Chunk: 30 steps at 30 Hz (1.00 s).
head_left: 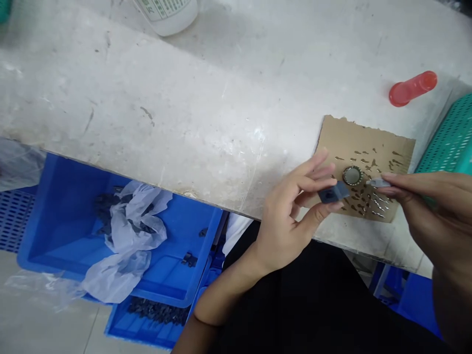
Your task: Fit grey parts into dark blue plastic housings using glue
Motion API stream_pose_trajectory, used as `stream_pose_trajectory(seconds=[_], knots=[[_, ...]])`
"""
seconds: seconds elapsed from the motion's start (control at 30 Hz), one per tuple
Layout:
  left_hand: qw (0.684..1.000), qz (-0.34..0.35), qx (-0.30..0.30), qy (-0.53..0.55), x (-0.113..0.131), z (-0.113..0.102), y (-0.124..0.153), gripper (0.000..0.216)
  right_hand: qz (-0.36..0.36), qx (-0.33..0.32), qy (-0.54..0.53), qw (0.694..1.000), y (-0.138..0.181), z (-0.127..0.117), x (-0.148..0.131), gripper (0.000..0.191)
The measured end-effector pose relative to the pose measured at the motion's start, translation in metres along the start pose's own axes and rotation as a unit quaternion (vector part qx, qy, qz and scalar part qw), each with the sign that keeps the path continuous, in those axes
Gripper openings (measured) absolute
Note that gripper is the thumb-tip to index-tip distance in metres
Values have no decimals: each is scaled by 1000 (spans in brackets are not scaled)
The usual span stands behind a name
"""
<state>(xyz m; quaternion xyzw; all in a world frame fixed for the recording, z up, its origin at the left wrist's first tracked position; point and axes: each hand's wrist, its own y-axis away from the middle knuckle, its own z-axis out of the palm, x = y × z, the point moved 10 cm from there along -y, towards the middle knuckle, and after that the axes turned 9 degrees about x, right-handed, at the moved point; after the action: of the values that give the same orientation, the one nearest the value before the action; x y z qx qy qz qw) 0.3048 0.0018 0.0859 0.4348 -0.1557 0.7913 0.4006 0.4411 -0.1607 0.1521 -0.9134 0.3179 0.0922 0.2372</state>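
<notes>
In the lower right of the frame, the left hand (pixel 291 216) pinched a small dark block (pixel 333 192) between thumb and fingers. The block looked hard and boxy, with a round hole in its face. Just to its right, the right hand (pixel 435 211) pinched a little grey pin (pixel 377 183). The pin lay sideways, its tip pointing left at the block, near but not touching. Under both lay rough brown cardboard (pixel 400 147) with tiny shiny bits (pixel 376 204) and a round metal ring (pixel 352 175)
</notes>
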Motion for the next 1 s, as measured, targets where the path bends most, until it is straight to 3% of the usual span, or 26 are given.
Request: stream_pose_trajectory(seconds=[0.13,0.37,0.47,0.73,1.0], knots=[[997,31,-17,-73,4,-5,-3,26,-59,2,4,998,1,5,-9,64],[985,88,-42,-142,12,-5,-6,32,-179,12,14,984,-2,13,-20,77],[984,105,-26,-142,12,-7,-5,31,-175,22,12,984,-3,11,-18,76],[995,62,-29,-75,4,-6,-5,32,-152,3,0,988,-2,17,-15,74],[987,132,-12,-88,14,-8,-6,27,-103,-21,-2,994,-3,15,-15,69]])
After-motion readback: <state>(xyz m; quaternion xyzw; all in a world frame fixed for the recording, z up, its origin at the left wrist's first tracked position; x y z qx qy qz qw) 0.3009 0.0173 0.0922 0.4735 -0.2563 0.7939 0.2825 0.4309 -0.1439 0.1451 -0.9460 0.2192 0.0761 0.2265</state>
